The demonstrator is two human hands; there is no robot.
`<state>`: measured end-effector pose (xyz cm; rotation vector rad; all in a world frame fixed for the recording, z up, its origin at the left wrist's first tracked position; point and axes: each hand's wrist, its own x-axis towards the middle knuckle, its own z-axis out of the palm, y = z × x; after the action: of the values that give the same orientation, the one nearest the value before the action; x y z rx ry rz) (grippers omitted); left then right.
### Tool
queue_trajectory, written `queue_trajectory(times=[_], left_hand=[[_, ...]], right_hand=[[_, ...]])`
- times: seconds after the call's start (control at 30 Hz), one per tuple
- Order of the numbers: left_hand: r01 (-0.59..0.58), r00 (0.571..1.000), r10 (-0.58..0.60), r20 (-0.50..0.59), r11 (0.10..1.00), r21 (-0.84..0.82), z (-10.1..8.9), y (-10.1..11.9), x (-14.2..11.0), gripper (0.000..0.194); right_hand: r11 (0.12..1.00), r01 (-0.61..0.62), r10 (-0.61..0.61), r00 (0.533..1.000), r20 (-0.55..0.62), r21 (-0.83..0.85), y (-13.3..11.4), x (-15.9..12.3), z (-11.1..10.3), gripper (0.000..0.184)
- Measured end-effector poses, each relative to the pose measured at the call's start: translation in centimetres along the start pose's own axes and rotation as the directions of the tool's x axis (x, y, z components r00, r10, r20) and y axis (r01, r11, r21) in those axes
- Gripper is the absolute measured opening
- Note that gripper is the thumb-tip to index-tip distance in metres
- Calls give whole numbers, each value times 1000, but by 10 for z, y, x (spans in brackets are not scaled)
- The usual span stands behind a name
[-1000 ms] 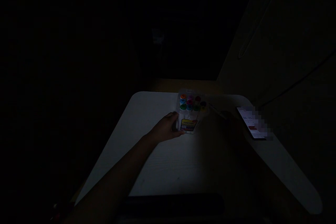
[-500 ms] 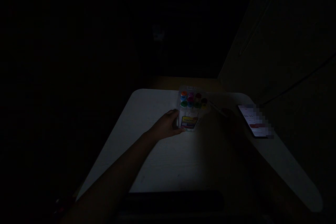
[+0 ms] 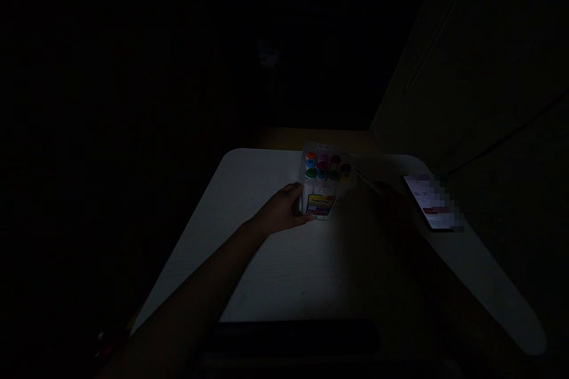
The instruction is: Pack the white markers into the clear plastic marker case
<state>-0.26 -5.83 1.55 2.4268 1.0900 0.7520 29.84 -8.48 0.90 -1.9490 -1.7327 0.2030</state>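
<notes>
My left hand is closed round the left side and lower front of a clear plastic marker case. The case stands on the table with its lid raised at the back. Several markers with coloured caps stand inside, in orange, blue, green, pink, red and yellow. A yellow and dark label is on its front. To the right, in deep shadow, my right hand is closed on a slim white marker. The marker slants up towards the right side of the case. Most of the right hand's fingers are lost in the dark.
A lit phone lies on the right part of the white table. A dark bar-shaped thing runs along the near edge. A wall with a cable rises at the right. Everything farther back is nearly black.
</notes>
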Motion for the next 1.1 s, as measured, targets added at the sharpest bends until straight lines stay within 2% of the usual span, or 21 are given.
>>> queue_trajectory(times=[0.23, 0.53, 1.1], left_hand=[[-8, 1000, 8, 18, 1000, -4, -1, 1, 1, 50], [-31, 999, 31, 20, 999, 10, -2, 1, 1, 54], [-2, 1000, 2, 11, 1000, -19, 1, 0, 1, 60]], right_hand=[[999, -37, 37, 999, -2, -9, -5, 0, -2, 48], [1000, -14, 14, 1000, 18, -12, -7, -1, -4, 48], [1000, -12, 13, 1000, 13, -26, -2, 0, 0, 49]])
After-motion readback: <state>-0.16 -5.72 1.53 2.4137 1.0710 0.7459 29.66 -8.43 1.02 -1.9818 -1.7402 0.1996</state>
